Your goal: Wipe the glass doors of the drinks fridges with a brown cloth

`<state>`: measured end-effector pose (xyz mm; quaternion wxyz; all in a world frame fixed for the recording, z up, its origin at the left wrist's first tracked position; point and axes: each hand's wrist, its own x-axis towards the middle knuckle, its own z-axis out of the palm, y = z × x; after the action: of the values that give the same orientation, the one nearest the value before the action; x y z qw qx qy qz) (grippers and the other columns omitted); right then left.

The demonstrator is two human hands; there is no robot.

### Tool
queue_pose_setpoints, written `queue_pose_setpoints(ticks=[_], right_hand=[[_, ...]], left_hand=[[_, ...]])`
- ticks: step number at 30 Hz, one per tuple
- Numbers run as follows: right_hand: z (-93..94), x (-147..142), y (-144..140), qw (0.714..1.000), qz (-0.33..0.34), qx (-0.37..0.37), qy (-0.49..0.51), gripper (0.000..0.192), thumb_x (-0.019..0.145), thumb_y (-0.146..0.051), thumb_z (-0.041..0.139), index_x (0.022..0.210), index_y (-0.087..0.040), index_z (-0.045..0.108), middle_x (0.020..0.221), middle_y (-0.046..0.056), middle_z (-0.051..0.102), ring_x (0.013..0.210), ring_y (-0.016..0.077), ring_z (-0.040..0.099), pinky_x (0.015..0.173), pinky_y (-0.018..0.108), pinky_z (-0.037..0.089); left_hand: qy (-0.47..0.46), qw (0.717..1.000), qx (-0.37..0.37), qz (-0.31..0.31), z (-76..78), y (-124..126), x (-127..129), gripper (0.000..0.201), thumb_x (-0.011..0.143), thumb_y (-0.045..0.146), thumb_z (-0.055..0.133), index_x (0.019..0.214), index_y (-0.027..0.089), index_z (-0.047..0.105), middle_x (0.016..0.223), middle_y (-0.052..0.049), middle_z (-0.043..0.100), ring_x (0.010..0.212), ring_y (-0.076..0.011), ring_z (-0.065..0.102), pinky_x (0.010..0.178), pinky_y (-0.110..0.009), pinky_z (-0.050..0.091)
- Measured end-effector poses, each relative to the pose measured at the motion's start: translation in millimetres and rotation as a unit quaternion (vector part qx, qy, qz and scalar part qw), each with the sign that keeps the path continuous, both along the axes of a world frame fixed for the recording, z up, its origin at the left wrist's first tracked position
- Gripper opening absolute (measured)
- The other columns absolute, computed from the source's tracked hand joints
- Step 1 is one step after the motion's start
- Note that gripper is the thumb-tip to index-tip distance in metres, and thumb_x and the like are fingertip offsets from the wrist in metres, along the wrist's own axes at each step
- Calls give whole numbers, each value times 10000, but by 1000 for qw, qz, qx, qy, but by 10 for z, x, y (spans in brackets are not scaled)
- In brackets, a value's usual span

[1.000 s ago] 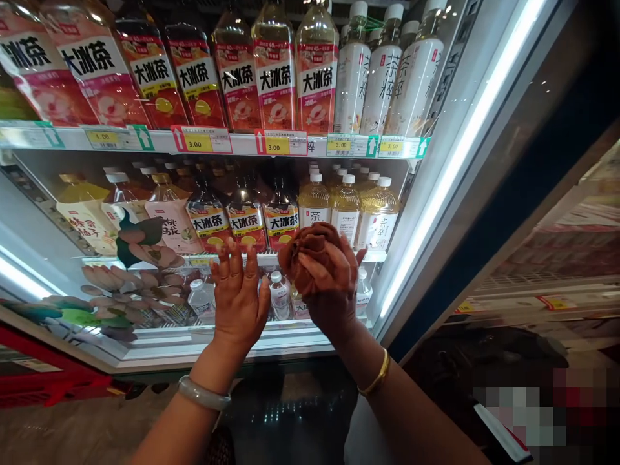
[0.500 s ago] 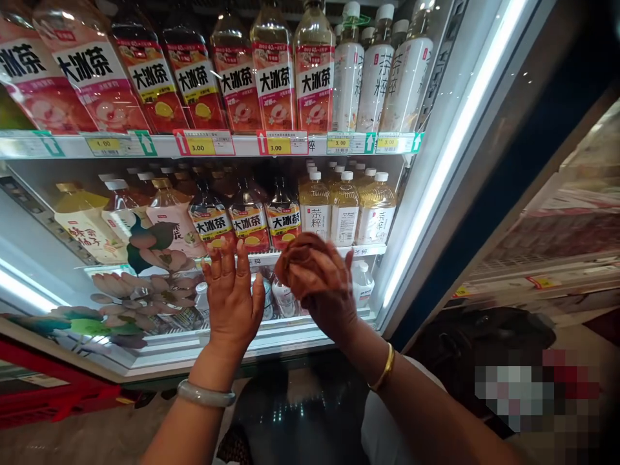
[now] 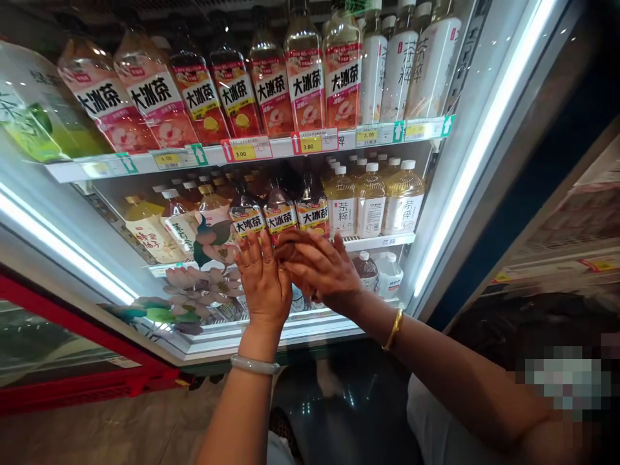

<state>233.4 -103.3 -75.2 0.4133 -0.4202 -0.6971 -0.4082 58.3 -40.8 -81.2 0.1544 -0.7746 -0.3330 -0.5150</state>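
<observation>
The right hand (image 3: pixel 322 268) has a clenched grip on a small brown cloth (image 3: pixel 290 242), bunched up into a ball. The cloth pokes out past the fingers, on the side toward the left hand (image 3: pixel 261 284). The left hand is released and flat, with fingers spread, and its fingertips touch the cloth from the side. The cloth looks soft and light. It squashes easily, so it is best held as a bundle in the whole hand, not by one corner, or it will flop open. It does not look slippery or easy to break. Just behind the grip is the cooler shelf (image 3: pixel 378 242) with tea bottles (image 3: pixel 371 203) standing in a row. Above the grip is another shelf with red-label bottles (image 3: pixel 305 87) and yellow price tags (image 3: pixel 310 142). A bright light strip (image 3: pixel 479 142) runs up the door frame, off to the right of the grip.
</observation>
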Motion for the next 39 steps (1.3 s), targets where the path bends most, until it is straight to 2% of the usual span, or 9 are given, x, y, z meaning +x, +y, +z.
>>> queue_pose_setpoints(ticks=[3, 7, 11, 14, 19, 26, 30, 34, 39], right_hand=[[-27, 165, -54, 1000, 2, 13, -22, 343, 953, -305, 694, 1295, -338, 678, 1417, 2, 659, 1605, 239, 306, 1384, 524, 91], [429, 295, 21, 996, -9, 55, 75, 365, 949, -292, 693, 1305, -363, 660, 1440, 15, 623, 1582, 275, 352, 1363, 601, 137], [870, -62, 286, 991, 9, 94, 97, 354, 982, -265, 633, 1324, -351, 637, 1481, 22, 588, 1604, 274, 305, 1358, 618, 138], [798, -287, 392, 995, 46, 85, -40, 313, 992, -280, 624, 1301, -314, 656, 1471, 12, 616, 1617, 259, 275, 1375, 574, 86], [577, 33, 270, 981, 70, 48, -172, 272, 957, -343, 699, 1229, -336, 688, 1432, -29, 664, 1579, 233, 362, 1382, 541, 118], [1375, -250, 504, 993, 42, 114, -14, 365, 955, -334, 685, 1318, -348, 646, 1500, 33, 602, 1569, 278, 375, 1361, 612, 162], [1292, -743, 712, 983, 74, 89, -144, 261, 1000, -339, 603, 1250, -320, 673, 1485, -4, 618, 1566, 254, 375, 1373, 587, 169], [1020, -629, 620, 956, 99, 54, -271, 219, 1011, -319, 598, 1209, -314, 691, 1455, -45, 643, 1534, 236, 428, 1379, 546, 201], [1424, -292, 527, 969, 83, 82, -218, 223, 991, -293, 641, 1208, -304, 689, 1458, 9, 648, 1543, 244, 421, 1358, 586, 222]], left_hand=[[38, 999, 22, -7, 11, -15, -56, 781, 1020, 247, 476, 1692, 201, 81, 1766, -109, 93, 1657, -257, 6, 1354, -503, 18], [49, 997, 53, -17, 194, 59, -122, 747, 1032, 277, 485, 1688, 212, 135, 1764, -98, 121, 1657, -234, 32, 1357, -461, 12], [-37, 995, 89, -11, 568, 238, -238, 645, 1072, 293, 358, 1684, 225, 166, 1768, -71, 130, 1656, -207, 26, 1353, -444, -12], [-67, 991, 112, -6, 737, 353, -389, 608, 1087, 342, 286, 1680, 240, 193, 1764, -53, 173, 1654, -214, 62, 1355, -463, 18], [-84, 990, 112, 25, 629, 483, -561, 618, 1072, 327, 321, 1675, 254, 211, 1756, -53, 198, 1653, -227, 89, 1356, -476, 16], [-113, 989, 93, 26, 713, 505, -608, 627, 1069, 327, 302, 1681, 245, 191, 1764, -64, 167, 1657, -240, 60, 1351, -509, 0], [-120, 987, 110, 13, 820, 461, -698, 623, 1076, 350, 270, 1684, 247, 181, 1763, -66, 182, 1656, -237, 73, 1350, -504, 22], [-107, 988, 111, 28, 829, 433, -814, 622, 1070, 337, 281, 1680, 234, 211, 1748, -85, 234, 1652, -256, 114, 1349, -506, 39], [-98, 988, 115, 37, 826, 434, -877, 631, 1056, 314, 311, 1677, 237, 226, 1743, -86, 244, 1648, -265, 140, 1352, -509, 49]])
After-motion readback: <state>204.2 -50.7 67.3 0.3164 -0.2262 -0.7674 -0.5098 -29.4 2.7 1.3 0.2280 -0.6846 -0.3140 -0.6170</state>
